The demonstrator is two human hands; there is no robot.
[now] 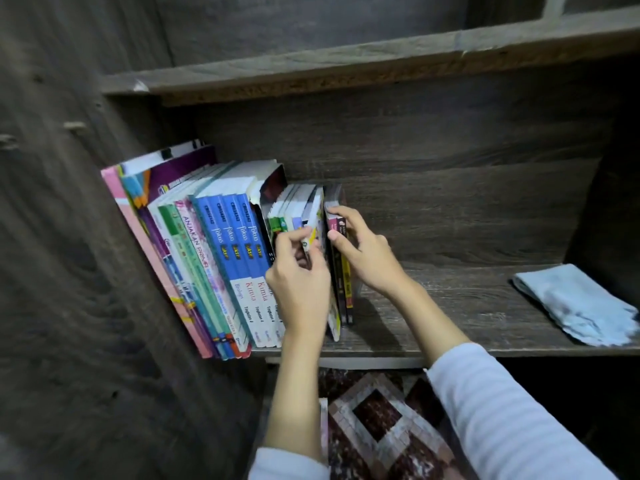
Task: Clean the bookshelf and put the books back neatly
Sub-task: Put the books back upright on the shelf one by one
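Wood shelf (450, 299) held a book row (225, 244). At row's right end, left hand (299, 282) pinched a thin book (316, 216); right hand (363, 252) gripped dark books (346, 292). Cloth (575, 303) lay well right of row.

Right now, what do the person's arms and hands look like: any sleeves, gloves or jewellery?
Both the left hand and the right hand are bare: no gloves, rings or watch show. The right sleeve is long, pale bluish-white with fine ribbed cross-stripes, and ends partway up the forearm. The left sleeve, seen only at the bottom edge, looks like the same pale fabric.
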